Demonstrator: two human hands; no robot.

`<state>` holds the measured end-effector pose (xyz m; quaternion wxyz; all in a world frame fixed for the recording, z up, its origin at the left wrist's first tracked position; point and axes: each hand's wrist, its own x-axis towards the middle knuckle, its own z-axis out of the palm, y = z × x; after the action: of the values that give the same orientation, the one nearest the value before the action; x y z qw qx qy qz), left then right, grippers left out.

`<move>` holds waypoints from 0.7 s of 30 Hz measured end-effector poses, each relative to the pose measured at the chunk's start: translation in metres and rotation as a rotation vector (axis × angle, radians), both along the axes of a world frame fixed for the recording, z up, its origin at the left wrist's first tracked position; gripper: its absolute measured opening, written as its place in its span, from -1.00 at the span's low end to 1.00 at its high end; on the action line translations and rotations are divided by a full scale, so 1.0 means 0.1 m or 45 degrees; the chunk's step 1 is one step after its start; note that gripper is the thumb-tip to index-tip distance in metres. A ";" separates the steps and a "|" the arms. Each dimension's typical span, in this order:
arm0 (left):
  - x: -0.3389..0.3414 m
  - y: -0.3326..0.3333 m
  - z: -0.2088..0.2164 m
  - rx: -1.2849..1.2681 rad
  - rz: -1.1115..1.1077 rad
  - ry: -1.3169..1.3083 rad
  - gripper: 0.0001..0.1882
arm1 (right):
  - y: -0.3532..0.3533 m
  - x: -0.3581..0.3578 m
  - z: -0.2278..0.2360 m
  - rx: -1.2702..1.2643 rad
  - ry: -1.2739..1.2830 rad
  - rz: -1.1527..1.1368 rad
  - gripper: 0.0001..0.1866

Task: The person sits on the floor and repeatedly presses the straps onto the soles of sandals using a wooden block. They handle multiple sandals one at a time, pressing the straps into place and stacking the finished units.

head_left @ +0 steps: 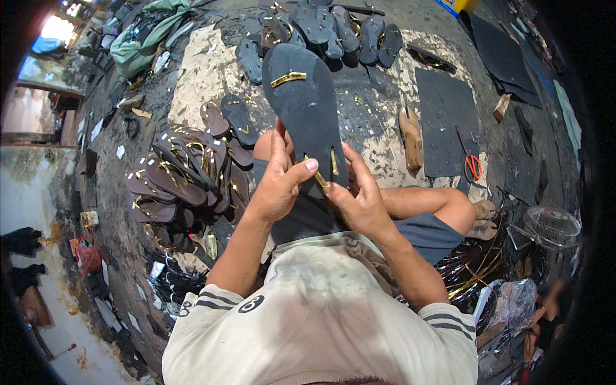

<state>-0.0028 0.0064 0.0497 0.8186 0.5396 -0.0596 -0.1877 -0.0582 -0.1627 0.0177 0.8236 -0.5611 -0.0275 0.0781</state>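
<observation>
Sandal sole (301,106) gripped at its heel end by left hand (281,183); right hand (359,199) pinches a gold strap end (322,183). One strap end (288,78) already sits at the toe; heel ends apparently remain unfixed.

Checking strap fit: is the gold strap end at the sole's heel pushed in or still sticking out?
Sticking out. The gold strap end pokes past the dark sole, pinched between left hand and right hand.
</observation>
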 end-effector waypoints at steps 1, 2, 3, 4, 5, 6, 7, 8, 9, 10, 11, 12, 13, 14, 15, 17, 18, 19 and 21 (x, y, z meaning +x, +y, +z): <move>-0.03 0.00 -0.04 0.064 0.028 -0.054 0.11 | 0.00 0.00 0.02 0.026 0.046 0.025 -0.21; -0.02 0.02 -0.06 0.135 0.018 -0.123 0.13 | -0.02 0.02 0.06 0.052 0.091 0.050 -0.20; -0.02 0.04 -0.08 0.205 0.009 -0.153 0.13 | -0.04 0.05 0.07 0.079 0.137 0.073 -0.19; -0.03 0.05 -0.10 0.274 -0.005 -0.181 0.12 | -0.06 0.04 -0.01 0.110 0.128 0.099 -0.17; -0.04 0.06 -0.11 0.343 -0.020 -0.210 0.12 | -0.09 0.04 -0.03 0.201 0.221 0.147 -0.17; -0.05 0.06 -0.12 0.358 -0.022 -0.256 0.12 | -0.14 0.04 -0.05 0.294 0.315 0.194 -0.17; -0.04 0.06 -0.13 0.373 -0.024 -0.308 0.12 | -0.14 0.05 -0.05 0.360 0.372 0.211 -0.17; -0.05 0.06 -0.14 0.387 -0.026 -0.361 0.12 | -0.15 0.08 -0.05 0.425 0.427 0.224 -0.16; -0.06 0.06 -0.14 0.379 -0.037 -0.341 0.13 | -0.12 0.10 -0.01 0.463 0.453 0.205 -0.16; -0.07 0.06 -0.14 0.372 -0.049 -0.318 0.13 | -0.08 0.13 0.04 0.502 0.482 0.186 -0.15; -0.08 0.06 -0.14 0.365 -0.061 -0.295 0.14 | -0.08 0.15 0.07 0.540 0.510 0.167 -0.15; -0.09 0.06 -0.13 0.379 -0.081 -0.285 0.15 | -0.10 0.17 0.08 0.295 0.478 0.223 -0.19; -0.09 0.05 -0.10 0.389 -0.101 -0.278 0.15 | -0.09 0.16 0.04 0.269 0.407 0.182 -0.20; -0.09 0.06 -0.09 0.401 -0.120 -0.271 0.16 | -0.05 0.15 -0.07 0.245 0.338 0.145 -0.22; -0.10 0.08 -0.09 0.424 -0.143 -0.301 0.17 | -0.02 0.13 -0.17 0.220 0.268 0.108 -0.24; -0.07 0.12 -0.11 0.468 -0.180 -0.374 0.19 | 0.00 0.13 -0.28 0.168 0.231 0.077 -0.24; -0.08 0.11 -0.11 0.476 -0.181 -0.405 0.19 | 0.00 0.13 -0.31 0.142 0.213 0.062 -0.25; -0.09 0.12 -0.11 0.490 -0.175 -0.437 0.19 | 0.02 0.15 -0.26 0.210 0.270 0.096 -0.26; -0.10 0.15 -0.17 0.583 -0.148 -0.554 0.20 | 0.03 0.17 -0.09 0.344 0.387 0.172 -0.27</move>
<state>-0.0131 0.0216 0.0331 0.6319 0.7328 -0.2205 -0.1229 -0.0412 -0.1597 0.0091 0.8788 -0.4244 0.0494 0.2126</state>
